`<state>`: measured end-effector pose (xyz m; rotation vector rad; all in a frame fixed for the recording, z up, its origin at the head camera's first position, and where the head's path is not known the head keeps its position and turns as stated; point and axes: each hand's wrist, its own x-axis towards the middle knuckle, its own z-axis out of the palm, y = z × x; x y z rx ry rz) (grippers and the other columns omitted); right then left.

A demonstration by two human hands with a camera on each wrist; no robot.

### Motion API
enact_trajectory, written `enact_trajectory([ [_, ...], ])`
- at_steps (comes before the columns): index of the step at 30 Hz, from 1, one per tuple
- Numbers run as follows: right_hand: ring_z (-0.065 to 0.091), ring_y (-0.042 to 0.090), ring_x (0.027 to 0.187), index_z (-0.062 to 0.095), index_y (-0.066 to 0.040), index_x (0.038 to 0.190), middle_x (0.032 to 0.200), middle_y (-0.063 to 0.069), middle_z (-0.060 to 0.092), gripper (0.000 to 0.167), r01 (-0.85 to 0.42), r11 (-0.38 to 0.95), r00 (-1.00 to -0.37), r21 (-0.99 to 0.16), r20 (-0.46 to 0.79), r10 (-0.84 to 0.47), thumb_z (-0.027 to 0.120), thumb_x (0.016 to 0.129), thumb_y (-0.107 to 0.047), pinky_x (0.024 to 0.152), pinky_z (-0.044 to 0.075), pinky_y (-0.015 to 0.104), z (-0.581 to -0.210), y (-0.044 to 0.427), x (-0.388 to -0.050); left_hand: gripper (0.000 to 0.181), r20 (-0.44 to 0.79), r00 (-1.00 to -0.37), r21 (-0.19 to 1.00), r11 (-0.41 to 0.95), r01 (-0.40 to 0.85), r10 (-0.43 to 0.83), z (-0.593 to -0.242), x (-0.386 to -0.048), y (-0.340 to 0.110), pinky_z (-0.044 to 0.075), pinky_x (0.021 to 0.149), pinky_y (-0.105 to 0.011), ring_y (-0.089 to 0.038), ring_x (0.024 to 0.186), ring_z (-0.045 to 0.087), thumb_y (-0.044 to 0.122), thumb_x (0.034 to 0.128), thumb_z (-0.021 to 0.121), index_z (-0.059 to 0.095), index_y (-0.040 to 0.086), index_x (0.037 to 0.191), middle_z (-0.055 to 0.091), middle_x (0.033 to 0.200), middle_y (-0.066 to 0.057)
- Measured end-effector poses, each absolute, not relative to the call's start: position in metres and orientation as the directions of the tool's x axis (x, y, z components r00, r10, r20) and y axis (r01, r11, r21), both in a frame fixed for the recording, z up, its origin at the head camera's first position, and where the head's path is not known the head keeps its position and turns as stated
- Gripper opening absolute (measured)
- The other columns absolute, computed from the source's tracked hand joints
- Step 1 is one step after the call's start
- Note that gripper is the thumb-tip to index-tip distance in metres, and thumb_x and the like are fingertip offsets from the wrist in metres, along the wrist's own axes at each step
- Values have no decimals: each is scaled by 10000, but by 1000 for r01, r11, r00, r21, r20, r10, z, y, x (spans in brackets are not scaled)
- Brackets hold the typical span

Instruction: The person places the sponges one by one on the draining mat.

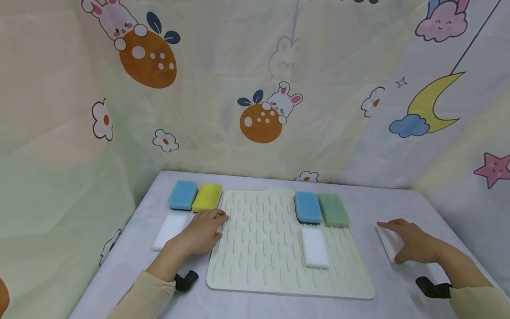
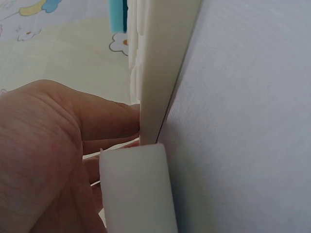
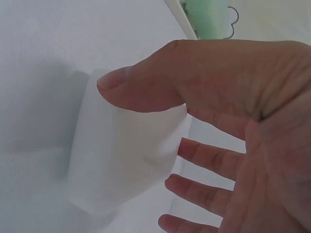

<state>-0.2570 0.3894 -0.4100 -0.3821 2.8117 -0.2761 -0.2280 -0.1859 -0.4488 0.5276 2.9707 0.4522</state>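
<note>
My left hand [image 1: 201,232] rests at the left edge of a cream ridged mat [image 1: 255,261]; in the left wrist view its thumb touches the mat's side [image 2: 163,63]. Beside that hand a white sponge [image 1: 170,228] lies on the table, its end [image 2: 138,189] close to the fingers. Off the mat's right side, my right hand [image 1: 416,241] holds another white sponge [image 1: 390,243] between thumb and index finger. The right wrist view shows the thumb across this white sponge [image 3: 129,155], with the other fingers spread behind it.
On the mat's right part lie a blue sponge [image 1: 307,207], a green sponge [image 1: 334,210] and a white sponge [image 1: 315,248]. A blue sponge [image 1: 183,195] and a yellow sponge [image 1: 207,197] sit at the table's back left. Printed curtains [image 1: 215,110] hang behind the table.
</note>
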Motion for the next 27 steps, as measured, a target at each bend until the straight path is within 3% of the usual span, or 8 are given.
enact_trajectory([
  [27, 464, 570, 1243, 505, -52, 1502, 1448, 333, 453, 998, -293, 942, -925, -164, -201, -323, 955, 622, -185, 892, 496, 729, -393, 352, -249, 502, -44, -934, 298, 897, 327, 355, -451, -231, -187, 302, 1223, -586, -350, 1482, 401, 166, 1011, 656, 544, 74, 1493, 477, 1563, -105],
])
